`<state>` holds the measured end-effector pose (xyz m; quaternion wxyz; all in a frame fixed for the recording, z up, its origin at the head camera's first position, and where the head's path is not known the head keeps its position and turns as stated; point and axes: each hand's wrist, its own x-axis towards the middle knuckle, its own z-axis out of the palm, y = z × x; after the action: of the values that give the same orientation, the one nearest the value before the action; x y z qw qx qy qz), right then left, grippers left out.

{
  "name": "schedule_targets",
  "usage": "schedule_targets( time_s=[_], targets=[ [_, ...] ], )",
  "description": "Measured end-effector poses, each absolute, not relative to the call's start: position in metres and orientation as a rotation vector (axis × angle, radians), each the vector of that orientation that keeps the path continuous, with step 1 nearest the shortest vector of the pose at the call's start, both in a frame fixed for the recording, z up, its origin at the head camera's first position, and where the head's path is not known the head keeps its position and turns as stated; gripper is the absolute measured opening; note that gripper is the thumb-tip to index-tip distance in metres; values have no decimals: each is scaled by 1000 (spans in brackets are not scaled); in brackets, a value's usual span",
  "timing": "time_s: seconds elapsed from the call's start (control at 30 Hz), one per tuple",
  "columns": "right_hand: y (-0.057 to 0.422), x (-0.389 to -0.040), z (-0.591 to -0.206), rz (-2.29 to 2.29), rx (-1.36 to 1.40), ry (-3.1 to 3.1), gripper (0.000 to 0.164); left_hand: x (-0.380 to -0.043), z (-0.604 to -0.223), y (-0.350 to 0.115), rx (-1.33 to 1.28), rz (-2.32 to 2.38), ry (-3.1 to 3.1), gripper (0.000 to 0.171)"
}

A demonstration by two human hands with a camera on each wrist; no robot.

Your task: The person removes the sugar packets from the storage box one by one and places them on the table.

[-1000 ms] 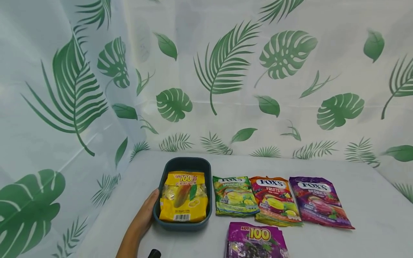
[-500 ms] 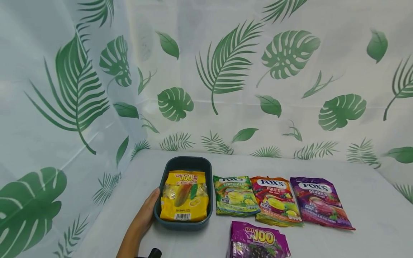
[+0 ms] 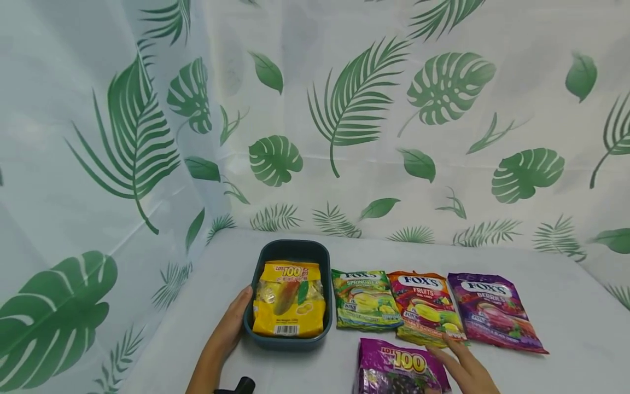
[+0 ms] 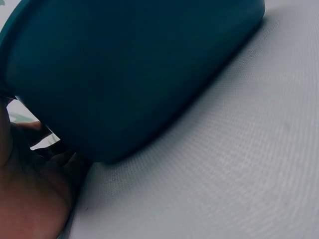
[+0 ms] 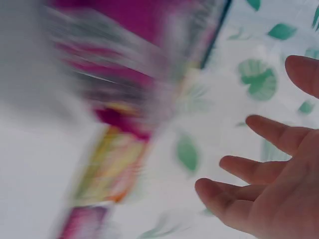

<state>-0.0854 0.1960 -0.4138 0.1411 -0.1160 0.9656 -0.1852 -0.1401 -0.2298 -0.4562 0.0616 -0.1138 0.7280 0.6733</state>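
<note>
My left hand (image 3: 231,323) rests against the left outer wall of a dark teal tub (image 3: 290,343). A yellow LOT 100 candy bag (image 3: 287,298) with a mango picture lies in the tub. In the left wrist view the tub's side (image 4: 134,74) fills the top, and part of my left hand (image 4: 35,184) shows beside it. At the lower right, my right hand (image 3: 465,366) is by a purple LOT 100 candy bag (image 3: 394,372), which the bottom edge cuts off. The right wrist view shows my right hand (image 5: 269,184) with spread fingers, apart from the blurred purple bag (image 5: 134,64).
Right of the tub, a green FOX'S bag (image 3: 366,300), an orange-red FOX'S bag (image 3: 428,309) and a purple FOX'S bag (image 3: 497,312) lie in a row. A black rod-like object (image 3: 244,384) shows at the bottom edge. A leaf-print sheet (image 3: 364,186) hangs behind.
My right hand has come into view from the lower right, at the purple LOT 100 bag. My left hand stays against the tub. The head view has shifted slightly left.
</note>
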Motion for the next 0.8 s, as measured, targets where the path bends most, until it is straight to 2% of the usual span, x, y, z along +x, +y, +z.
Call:
schedule_targets(
  time_s=[0.1,0.17,0.3,0.57,0.8],
  targets=[
    [163,-97,-364,-806,-522,2789,71,-140,-456,-231,-330,2046,2198,90],
    [143,-107,-341,-940,-655,2745,67,-141,-456,-231,-320,2043,2202,89],
    [100,-126,-315,-1142,-678,2564,64,-142,-456,-229,-288,2037,2225,88],
    [24,-156,-332,-1334,-442,2359,71,-145,-459,-227,-285,2031,2211,92],
    [-21,-164,-359,-1403,-202,2340,84,-142,-458,-230,-306,2034,2207,94]
  ],
)
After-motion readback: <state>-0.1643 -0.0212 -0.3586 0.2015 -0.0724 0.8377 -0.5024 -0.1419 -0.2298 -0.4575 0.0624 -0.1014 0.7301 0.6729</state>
